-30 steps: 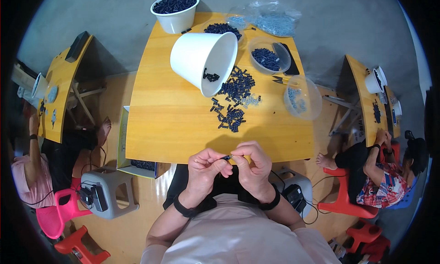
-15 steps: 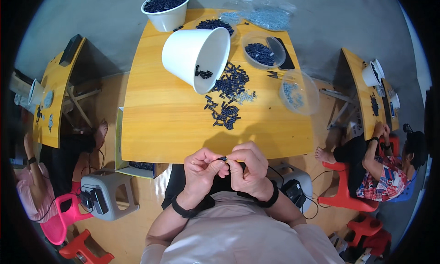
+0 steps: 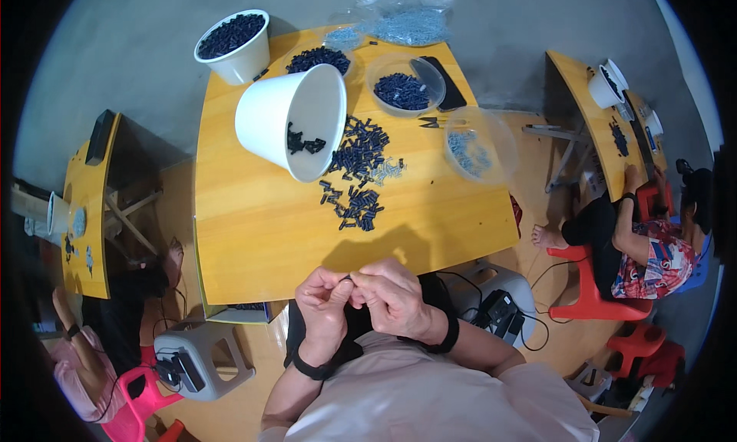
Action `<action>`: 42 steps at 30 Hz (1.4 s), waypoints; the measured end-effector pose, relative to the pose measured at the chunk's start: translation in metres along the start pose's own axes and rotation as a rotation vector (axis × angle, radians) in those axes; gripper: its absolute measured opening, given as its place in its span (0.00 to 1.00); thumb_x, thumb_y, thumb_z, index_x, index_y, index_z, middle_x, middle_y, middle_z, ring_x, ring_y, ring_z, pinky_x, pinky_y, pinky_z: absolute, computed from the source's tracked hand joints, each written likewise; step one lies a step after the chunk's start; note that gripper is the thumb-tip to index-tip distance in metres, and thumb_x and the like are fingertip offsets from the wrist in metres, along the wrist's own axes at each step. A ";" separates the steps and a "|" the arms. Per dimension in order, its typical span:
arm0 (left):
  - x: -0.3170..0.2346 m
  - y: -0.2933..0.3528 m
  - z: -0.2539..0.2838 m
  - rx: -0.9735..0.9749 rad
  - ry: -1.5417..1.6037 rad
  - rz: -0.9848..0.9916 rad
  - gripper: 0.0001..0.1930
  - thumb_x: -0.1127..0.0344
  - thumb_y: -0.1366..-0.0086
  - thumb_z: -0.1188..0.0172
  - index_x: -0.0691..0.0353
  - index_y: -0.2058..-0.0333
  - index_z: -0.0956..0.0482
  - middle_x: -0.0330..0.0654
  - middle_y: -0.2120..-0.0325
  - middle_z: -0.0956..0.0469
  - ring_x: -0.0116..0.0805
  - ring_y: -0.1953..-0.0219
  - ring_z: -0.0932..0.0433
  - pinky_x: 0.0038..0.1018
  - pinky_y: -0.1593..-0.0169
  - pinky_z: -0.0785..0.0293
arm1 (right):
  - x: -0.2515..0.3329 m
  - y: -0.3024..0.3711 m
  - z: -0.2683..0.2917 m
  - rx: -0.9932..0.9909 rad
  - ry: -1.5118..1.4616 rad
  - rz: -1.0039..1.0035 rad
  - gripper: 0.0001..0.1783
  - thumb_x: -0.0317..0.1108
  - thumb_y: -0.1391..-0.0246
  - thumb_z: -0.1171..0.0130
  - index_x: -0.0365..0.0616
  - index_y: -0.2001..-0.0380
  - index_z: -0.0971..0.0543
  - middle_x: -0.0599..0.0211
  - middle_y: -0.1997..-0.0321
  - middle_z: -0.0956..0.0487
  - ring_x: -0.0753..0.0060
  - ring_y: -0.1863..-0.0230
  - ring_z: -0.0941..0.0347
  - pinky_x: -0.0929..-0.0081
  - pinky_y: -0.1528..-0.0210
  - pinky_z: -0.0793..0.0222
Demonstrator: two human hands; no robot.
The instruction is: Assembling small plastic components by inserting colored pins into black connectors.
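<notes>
- Small dark piece (image 3: 348, 279), one: off the near edge of the worktop (image 3: 261, 250), around the middle of that edge, between your fingertips.
- Left hand (image 3: 322, 305): your thumb and index finger are clamped on that piece.
- Right hand (image 3: 393, 294): your thumb and index finger are pinched together on the piece's right end; anything smaller between them is hidden.
- White tub (image 3: 269, 119), one: lying tipped toward the left edge, mouth facing right, a few black pieces inside.
- Loose black pieces (image 3: 359, 152): heaped at the tub's mouth, a second cluster lying nearer the near edge.
- Small pale parts (image 3: 389, 171): scattered just right of the heap.
- Clear bowl (image 3: 488, 123), pale parts inside: at the right edge, seen reaching past it.
- Clear round container (image 3: 373, 70), dark pieces inside: toward the far right corner, beside a flat black object (image 3: 447, 81).
- Small snips (image 3: 430, 122): between that container and the bowl.
- Upright white bucket (image 3: 247, 64), filled with black pieces: far left corner.
- Shallow container of black pieces (image 3: 318, 58): behind the tipped tub, near the far edge.
- Clear plastic bags (image 3: 411, 26), pale contents: along the far edge.
</notes>
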State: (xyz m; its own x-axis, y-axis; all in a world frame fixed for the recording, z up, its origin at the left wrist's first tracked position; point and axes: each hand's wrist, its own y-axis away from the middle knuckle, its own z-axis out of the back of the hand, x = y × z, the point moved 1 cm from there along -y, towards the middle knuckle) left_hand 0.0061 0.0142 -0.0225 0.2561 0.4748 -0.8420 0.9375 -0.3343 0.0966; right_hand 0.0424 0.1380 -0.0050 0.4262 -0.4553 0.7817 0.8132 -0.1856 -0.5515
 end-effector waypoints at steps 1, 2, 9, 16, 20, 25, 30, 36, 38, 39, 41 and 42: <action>0.000 -0.002 0.003 -0.019 0.006 0.020 0.03 0.79 0.41 0.44 0.67 0.72 0.28 0.43 0.79 0.23 0.26 0.80 0.25 0.20 0.76 0.28 | -0.001 -0.002 -0.002 0.025 0.022 0.017 0.15 0.15 0.59 0.46 0.37 0.63 0.24 0.61 0.71 0.25 0.60 0.73 0.29 0.70 0.71 0.33; 0.000 -0.002 0.005 -0.045 0.014 0.038 0.03 0.78 0.40 0.45 0.66 0.72 0.28 0.43 0.79 0.24 0.26 0.80 0.26 0.20 0.76 0.28 | 0.000 -0.003 -0.003 0.056 0.041 0.035 0.16 0.15 0.59 0.46 0.37 0.62 0.25 0.61 0.70 0.25 0.60 0.73 0.28 0.70 0.71 0.33; -0.003 -0.022 0.013 -0.070 0.101 0.096 0.03 0.71 0.37 0.46 0.63 0.68 0.30 0.43 0.78 0.24 0.29 0.78 0.25 0.21 0.72 0.27 | -0.028 -0.022 0.013 0.089 0.170 -0.194 0.13 0.19 0.57 0.45 0.39 0.64 0.25 0.59 0.72 0.27 0.55 0.70 0.29 0.65 0.69 0.34; -0.004 -0.024 0.019 -0.119 0.249 0.129 0.05 0.67 0.36 0.46 0.60 0.67 0.32 0.44 0.76 0.24 0.30 0.77 0.24 0.23 0.71 0.26 | -0.051 -0.045 0.026 0.120 0.513 -0.267 0.11 0.20 0.58 0.42 0.40 0.67 0.25 0.59 0.71 0.28 0.53 0.68 0.29 0.65 0.67 0.33; 0.001 -0.031 0.020 -0.072 0.174 0.160 0.03 0.71 0.38 0.45 0.62 0.69 0.30 0.46 0.75 0.22 0.30 0.76 0.22 0.23 0.69 0.25 | -0.064 -0.052 0.019 0.179 0.501 -0.291 0.09 0.21 0.58 0.41 0.40 0.70 0.26 0.60 0.71 0.29 0.52 0.68 0.29 0.64 0.67 0.33; -0.003 -0.032 0.016 -0.032 0.095 0.172 0.04 0.71 0.41 0.41 0.63 0.71 0.25 0.47 0.73 0.20 0.31 0.74 0.21 0.23 0.68 0.24 | -0.073 -0.050 0.013 0.165 0.476 -0.248 0.07 0.20 0.57 0.42 0.39 0.74 0.29 0.59 0.72 0.29 0.52 0.69 0.30 0.63 0.69 0.34; -0.003 -0.030 0.020 -0.054 0.145 0.190 0.04 0.70 0.40 0.42 0.65 0.70 0.25 0.48 0.72 0.20 0.32 0.74 0.21 0.23 0.67 0.24 | -0.067 -0.042 0.014 0.104 0.453 -0.334 0.10 0.16 0.57 0.48 0.40 0.70 0.30 0.57 0.72 0.29 0.51 0.71 0.31 0.65 0.71 0.35; 0.000 -0.030 0.026 -0.052 0.190 0.158 0.04 0.71 0.37 0.45 0.65 0.67 0.25 0.47 0.72 0.20 0.31 0.74 0.21 0.22 0.68 0.25 | 0.027 -0.061 0.026 0.352 0.215 0.149 0.14 0.20 0.61 0.45 0.40 0.66 0.26 0.62 0.72 0.29 0.62 0.74 0.31 0.69 0.74 0.35; 0.000 -0.028 0.031 -0.076 0.183 0.158 0.05 0.69 0.37 0.45 0.64 0.66 0.26 0.45 0.73 0.21 0.31 0.75 0.22 0.23 0.68 0.26 | 0.068 -0.070 0.032 0.383 0.156 0.302 0.16 0.21 0.63 0.43 0.40 0.65 0.25 0.64 0.72 0.29 0.65 0.74 0.32 0.70 0.75 0.35; 0.000 -0.027 0.032 -0.067 0.181 0.178 0.05 0.69 0.37 0.45 0.64 0.66 0.26 0.45 0.73 0.21 0.31 0.75 0.22 0.23 0.68 0.26 | 0.084 -0.075 0.037 0.447 0.057 0.407 0.14 0.25 0.60 0.42 0.40 0.64 0.24 0.65 0.70 0.28 0.67 0.73 0.31 0.72 0.74 0.34; -0.004 -0.026 0.028 -0.070 0.160 0.137 0.05 0.68 0.37 0.45 0.63 0.66 0.27 0.44 0.74 0.22 0.30 0.74 0.23 0.22 0.68 0.27 | 0.114 -0.080 0.047 0.562 -0.139 0.615 0.13 0.31 0.54 0.39 0.39 0.64 0.22 0.66 0.66 0.26 0.71 0.70 0.30 0.75 0.71 0.32; -0.005 -0.025 0.026 -0.068 0.134 0.134 0.06 0.66 0.37 0.44 0.62 0.67 0.27 0.43 0.75 0.23 0.30 0.74 0.23 0.22 0.68 0.27 | 0.128 -0.075 0.036 0.285 -0.174 0.626 0.10 0.32 0.56 0.39 0.42 0.68 0.22 0.68 0.69 0.27 0.72 0.73 0.33 0.78 0.76 0.37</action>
State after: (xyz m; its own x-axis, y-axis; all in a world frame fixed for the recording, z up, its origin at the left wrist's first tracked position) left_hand -0.0243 -0.0008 -0.0343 0.4046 0.5356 -0.7412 0.9055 -0.3484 0.2424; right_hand 0.0504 0.1246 0.1467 0.8852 -0.2518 0.3912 0.4568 0.3110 -0.8335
